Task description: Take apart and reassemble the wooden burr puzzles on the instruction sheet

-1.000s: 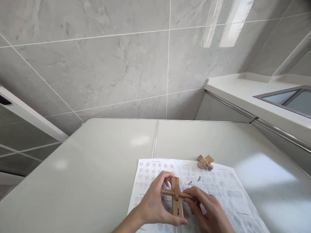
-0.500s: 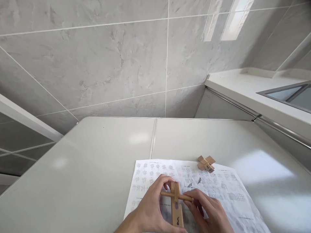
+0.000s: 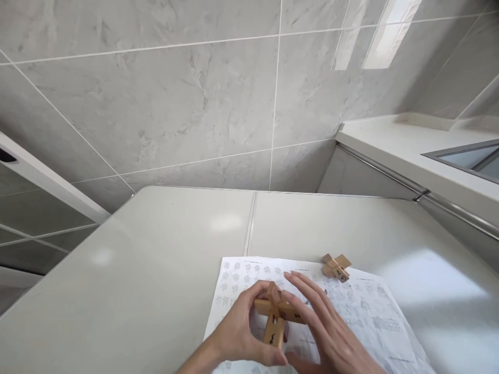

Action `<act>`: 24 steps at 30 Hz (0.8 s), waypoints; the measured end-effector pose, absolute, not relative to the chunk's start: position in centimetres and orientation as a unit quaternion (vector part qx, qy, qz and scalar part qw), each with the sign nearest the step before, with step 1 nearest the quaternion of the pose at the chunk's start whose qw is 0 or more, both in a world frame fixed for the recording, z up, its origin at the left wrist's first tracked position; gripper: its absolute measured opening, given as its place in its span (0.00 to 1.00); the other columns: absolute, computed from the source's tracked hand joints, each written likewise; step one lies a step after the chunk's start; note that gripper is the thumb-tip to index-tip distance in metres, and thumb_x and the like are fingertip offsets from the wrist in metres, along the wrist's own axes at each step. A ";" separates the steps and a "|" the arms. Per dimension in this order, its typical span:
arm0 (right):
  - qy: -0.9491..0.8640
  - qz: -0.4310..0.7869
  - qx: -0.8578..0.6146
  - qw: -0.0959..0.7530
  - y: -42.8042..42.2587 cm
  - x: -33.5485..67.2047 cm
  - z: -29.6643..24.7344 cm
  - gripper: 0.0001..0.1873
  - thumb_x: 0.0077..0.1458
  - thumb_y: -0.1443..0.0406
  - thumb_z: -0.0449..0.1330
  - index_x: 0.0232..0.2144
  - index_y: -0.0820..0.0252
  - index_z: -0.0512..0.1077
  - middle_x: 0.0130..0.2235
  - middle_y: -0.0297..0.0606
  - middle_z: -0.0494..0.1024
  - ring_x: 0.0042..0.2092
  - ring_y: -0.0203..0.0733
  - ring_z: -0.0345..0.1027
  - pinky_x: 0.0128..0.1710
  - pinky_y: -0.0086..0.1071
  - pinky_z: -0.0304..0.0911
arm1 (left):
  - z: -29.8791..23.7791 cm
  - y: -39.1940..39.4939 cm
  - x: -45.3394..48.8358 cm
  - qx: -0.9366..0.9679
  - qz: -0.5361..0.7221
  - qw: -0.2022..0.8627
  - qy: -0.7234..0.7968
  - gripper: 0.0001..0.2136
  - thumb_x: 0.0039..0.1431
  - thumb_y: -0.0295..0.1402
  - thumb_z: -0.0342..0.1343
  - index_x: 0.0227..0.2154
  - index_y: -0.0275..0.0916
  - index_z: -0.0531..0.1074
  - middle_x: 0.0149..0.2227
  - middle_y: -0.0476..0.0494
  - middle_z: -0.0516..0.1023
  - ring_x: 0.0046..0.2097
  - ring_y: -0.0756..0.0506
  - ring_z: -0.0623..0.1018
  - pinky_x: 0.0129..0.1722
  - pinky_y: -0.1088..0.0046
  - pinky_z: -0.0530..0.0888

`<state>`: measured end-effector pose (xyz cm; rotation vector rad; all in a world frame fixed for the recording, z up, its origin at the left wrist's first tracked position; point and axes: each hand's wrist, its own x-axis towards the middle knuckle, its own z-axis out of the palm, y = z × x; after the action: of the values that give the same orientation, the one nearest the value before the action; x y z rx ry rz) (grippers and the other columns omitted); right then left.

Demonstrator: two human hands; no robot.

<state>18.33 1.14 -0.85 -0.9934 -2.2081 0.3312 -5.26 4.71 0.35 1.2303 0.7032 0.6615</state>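
Note:
A wooden cross-shaped puzzle piece (image 3: 275, 314) stands over a printed instruction sheet (image 3: 362, 311) low in the middle of the view. My left hand (image 3: 239, 332) grips it from the left, thumb under its lower end and fingers curled behind it. Just to its right is my right hand (image 3: 325, 332), fingers stretched out flat and pointing up-left, fingertips close to the piece's right arm. A second small wooden cross piece (image 3: 336, 266) lies on the sheet's far edge, away from both hands.
The sheet lies on a pale grey table (image 3: 156, 259) with a seam down its middle. A grey tiled wall (image 3: 195, 104) rises behind. To the right runs a white counter (image 3: 405, 150) with an inset sink (image 3: 468, 158).
The wooden piece has been turned and tilted in my left hand. My right hand has let go of its crossbar and opened flat beside it.

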 end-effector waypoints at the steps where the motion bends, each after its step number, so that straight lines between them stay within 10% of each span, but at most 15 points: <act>1: -0.863 0.121 -0.370 0.321 1.5 18.1 -0.2 0.51 0.57 0.74 0.65 0.78 0.57 0.51 0.76 0.54 0.62 0.77 0.66 0.53 0.64 0.57 0.74 | 0.4 4.8 -5.2 0.562 0.299 0.705 0.311 0.45 0.33 0.54 0.85 0.53 0.43 0.72 0.49 0.40 0.81 0.47 0.36 0.84 0.48 0.60 0.82; 11: -0.839 0.206 -0.364 0.348 3.2 19.4 2.4 0.45 0.56 0.70 0.67 0.73 0.49 0.58 0.65 0.49 0.76 0.64 0.60 0.75 0.56 0.48 0.80 | 0.9 5.9 -6.5 0.547 0.301 0.706 0.333 0.48 0.26 0.60 0.83 0.52 0.43 0.77 0.48 0.40 0.81 0.48 0.35 0.82 0.48 0.58 0.78; 18: -0.793 0.198 -0.484 0.313 2.5 20.9 -1.1 0.49 0.57 0.57 0.75 0.74 0.48 0.57 0.68 0.51 0.74 0.60 0.63 0.78 0.52 0.49 0.83 | 1.4 6.5 -7.5 0.472 0.395 0.675 0.407 0.45 0.42 0.70 0.72 0.55 0.42 0.76 0.41 0.42 0.79 0.46 0.38 0.77 0.51 0.59 0.74; 24: -0.813 0.150 -0.493 0.272 1.5 18.4 -5.7 0.53 0.56 0.58 0.76 0.76 0.49 0.55 0.66 0.52 0.76 0.63 0.68 0.75 0.55 0.55 0.80 | 1.7 5.5 -6.9 0.495 0.402 0.621 0.456 0.46 0.38 0.60 0.80 0.58 0.46 0.72 0.58 0.37 0.76 0.60 0.32 0.75 0.61 0.53 0.70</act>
<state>18.39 1.54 -5.71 -1.3269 -2.1876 0.4028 -6.95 5.53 1.74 1.1369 1.0478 0.9241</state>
